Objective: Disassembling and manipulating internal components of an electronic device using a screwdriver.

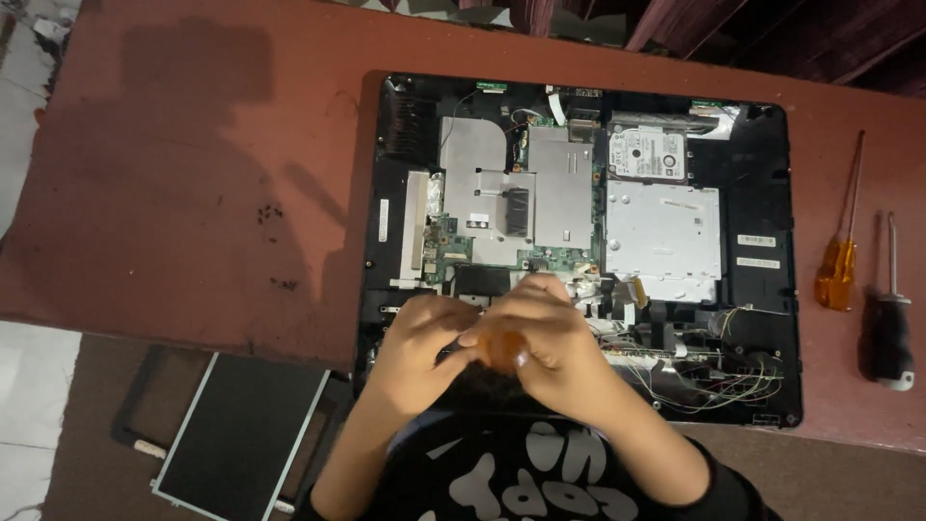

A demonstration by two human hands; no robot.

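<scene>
An opened flat computer chassis [772,251] lies on a reddish-brown table [193,193], its metal shields, green circuit board [453,241], hard drive [648,154] and optical drive [664,232] exposed. Both hands meet over its near edge. My right hand [555,338] grips the amber handle of a screwdriver [502,345]. My left hand [420,338] touches the same tool from the left, its fingers curled at the shaft. The tip is hidden under the hands.
Two more screwdrivers lie right of the chassis: an amber-handled one [837,260] and a black-handled one [892,333]. A loose display panel [241,434] rests on the floor below the table's near-left edge. Loose wires [733,376] spread in the chassis's near-right corner.
</scene>
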